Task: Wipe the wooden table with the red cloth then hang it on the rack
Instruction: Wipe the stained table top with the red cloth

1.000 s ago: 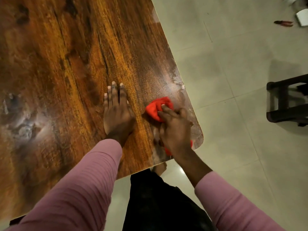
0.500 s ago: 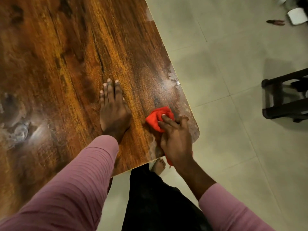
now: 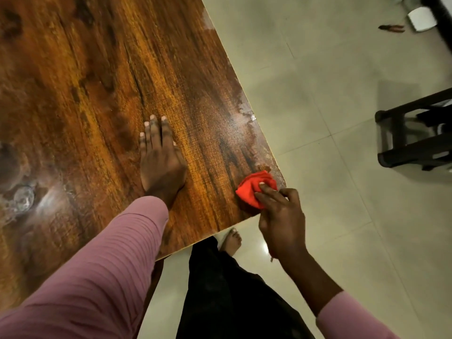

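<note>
Head view: the right hand (image 3: 281,221), fingers curled round the bunched cloth (image 3: 253,190), has slid it out to the table's (image 3: 97,81) rounded near corner; half a second ago it lay further in. The hand now hangs partly over the floor (image 3: 354,228). The left hand (image 3: 161,165) stays flat on the wood, fingers straight and close together.

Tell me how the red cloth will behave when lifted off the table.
The red cloth is bunched in soft folds under the right hand, so it will probably hang limp when lifted. A few fingers cover it, so it is likely light. At the table corner, a push outward could slide it off.
</note>
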`<state>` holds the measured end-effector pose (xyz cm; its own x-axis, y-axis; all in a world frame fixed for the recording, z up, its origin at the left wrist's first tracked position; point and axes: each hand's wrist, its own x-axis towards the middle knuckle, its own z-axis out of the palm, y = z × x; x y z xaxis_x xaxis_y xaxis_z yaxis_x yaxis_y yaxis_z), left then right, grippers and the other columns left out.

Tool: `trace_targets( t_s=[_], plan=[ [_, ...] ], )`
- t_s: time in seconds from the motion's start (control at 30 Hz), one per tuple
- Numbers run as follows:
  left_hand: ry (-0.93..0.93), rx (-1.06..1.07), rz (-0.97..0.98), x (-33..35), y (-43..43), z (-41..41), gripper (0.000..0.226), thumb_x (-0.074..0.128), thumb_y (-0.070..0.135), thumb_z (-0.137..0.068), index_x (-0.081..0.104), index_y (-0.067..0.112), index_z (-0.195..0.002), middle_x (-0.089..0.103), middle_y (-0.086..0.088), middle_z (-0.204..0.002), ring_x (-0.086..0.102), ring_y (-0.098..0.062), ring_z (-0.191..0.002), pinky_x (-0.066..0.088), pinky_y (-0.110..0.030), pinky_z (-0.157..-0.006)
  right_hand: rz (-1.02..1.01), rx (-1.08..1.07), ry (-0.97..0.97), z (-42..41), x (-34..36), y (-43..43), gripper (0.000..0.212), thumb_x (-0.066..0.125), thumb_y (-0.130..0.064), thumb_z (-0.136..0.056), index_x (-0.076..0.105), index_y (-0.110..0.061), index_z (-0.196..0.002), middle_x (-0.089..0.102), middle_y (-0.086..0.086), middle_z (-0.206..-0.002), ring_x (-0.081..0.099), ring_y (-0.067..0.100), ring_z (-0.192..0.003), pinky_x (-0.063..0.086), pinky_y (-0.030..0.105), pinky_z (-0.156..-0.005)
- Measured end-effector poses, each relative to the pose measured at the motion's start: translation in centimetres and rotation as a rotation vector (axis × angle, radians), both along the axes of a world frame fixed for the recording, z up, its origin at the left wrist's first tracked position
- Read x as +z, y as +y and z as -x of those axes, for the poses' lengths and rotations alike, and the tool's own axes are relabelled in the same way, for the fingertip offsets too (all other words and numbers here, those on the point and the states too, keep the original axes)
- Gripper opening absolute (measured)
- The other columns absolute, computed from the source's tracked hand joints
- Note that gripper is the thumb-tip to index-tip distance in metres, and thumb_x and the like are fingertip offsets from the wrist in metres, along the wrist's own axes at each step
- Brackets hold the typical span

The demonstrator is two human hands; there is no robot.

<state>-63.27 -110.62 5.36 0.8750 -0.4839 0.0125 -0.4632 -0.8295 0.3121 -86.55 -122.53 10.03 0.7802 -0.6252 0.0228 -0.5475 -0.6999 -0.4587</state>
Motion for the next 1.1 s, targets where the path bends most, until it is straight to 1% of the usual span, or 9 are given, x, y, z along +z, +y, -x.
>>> trace_targets(
  t_s=[0.07,0.17,0.23,0.33,0.5,0.77,0.87,0.97,1.1],
  plan=[
    [0.002,-0.001,-0.006,-0.1,0.1,0.1,0.058,0.025,0.022,-0.1,0.015,0.007,-0.155,0.014,-0.017,-0.162,0.01,-0.03,-0.15,0.009,-0.042,-0.123,-0.023,0.029,0.02,-0.2,-0.1,2.6,0.038,0.057,-0.016,-0.073,0.073,-0.019,-0.107,0.066,-0.001,-0.121,0.043,0.019,-0.108,0.051,0.03,-0.079],
    [-0.018,0.0,-0.003,-0.1,0.0,0.1,0.059,0.028,0.021,-0.099,0.017,0.006,-0.155,0.016,-0.018,-0.161,0.012,-0.032,-0.15,0.011,-0.043,-0.122,-0.041,0.305,0.034,0.2,-0.1,5.5,0.045,0.075,-0.017,-0.063,0.072,-0.021,-0.108,0.064,-0.005,-0.124,0.047,0.022,-0.103,0.055,0.03,-0.068],
    [-0.016,-0.005,-0.001,0.0,0.0,0.1,0.059,0.026,0.022,-0.098,0.018,0.005,-0.154,0.016,-0.019,-0.161,0.013,-0.033,-0.149,0.011,-0.043,-0.122,-0.009,0.438,0.053,0.8,-0.1,4.9,0.037,0.067,-0.021,-0.072,0.072,-0.021,-0.109,0.063,-0.006,-0.126,0.052,0.022,-0.1,0.056,0.03,-0.068],
    [-0.012,-0.007,0.005,0.2,-0.1,0.1,0.059,0.023,0.024,-0.099,0.017,0.004,-0.154,0.016,-0.019,-0.161,0.012,-0.032,-0.15,0.01,-0.043,-0.123,0.042,0.307,0.057,2.1,-0.2,1.2,0.04,0.048,-0.022,-0.075,0.073,-0.021,-0.106,0.065,-0.008,-0.121,0.049,0.022,-0.1,0.054,0.029,-0.063],
    [-0.012,0.013,0.005,0.2,-0.4,0.1,0.057,0.029,0.019,-0.1,0.018,0.005,-0.154,0.017,-0.019,-0.161,0.013,-0.032,-0.15,0.01,-0.043,-0.122,0.068,0.034,0.068,2.0,-0.1,0.6,0.035,0.058,-0.012,-0.073,0.074,-0.016,-0.104,0.067,-0.002,-0.117,0.047,0.025,-0.098,0.054,0.034,-0.059],
    [-0.005,-0.007,0.008,0.4,-0.2,0.1,0.059,0.024,0.022,-0.099,0.017,0.005,-0.154,0.015,-0.02,-0.161,0.012,-0.033,-0.15,0.01,-0.044,-0.122,-0.035,0.547,0.12,-0.9,0.8,12.7,0.04,0.081,-0.04,-0.061,0.073,-0.028,-0.099,0.064,-0.006,-0.113,0.061,0.016,-0.088,0.057,0.031,-0.068],
    [-0.012,0.001,0.006,0.3,-0.1,0.0,0.059,0.025,0.021,-0.099,0.017,0.004,-0.154,0.016,-0.02,-0.161,0.013,-0.033,-0.149,0.011,-0.044,-0.122,-0.051,0.467,0.12,0.4,-0.4,9.3,0.046,0.077,-0.027,-0.064,0.068,-0.025,-0.109,0.059,-0.003,-0.122,0.054,0.023,-0.096,0.057,0.04,-0.069],
    [-0.015,0.011,0.008,0.2,-0.3,0.2,0.057,0.025,0.021,-0.1,0.017,0.004,-0.154,0.016,-0.019,-0.161,0.013,-0.032,-0.15,0.01,-0.043,-0.123,-0.011,0.266,0.069,2.5,-0.9,4.1,0.038,0.059,-0.021,-0.074,0.07,-0.016,-0.11,0.062,0.002,-0.119,0.049,0.025,-0.097,0.054,0.033,-0.057],
    [-0.031,0.005,0.005,0.3,-0.2,0.2,0.059,0.024,0.021,-0.098,0.019,0.003,-0.154,0.018,-0.021,-0.16,0.015,-0.034,-0.149,0.012,-0.044,-0.122,0.0,0.062,0.059,2.4,-0.2,1.9,0.042,0.045,-0.024,-0.077,0.073,-0.013,-0.107,0.064,0.004,-0.115,0.046,0.024,-0.101,0.052,0.033,-0.062]
  ],
)
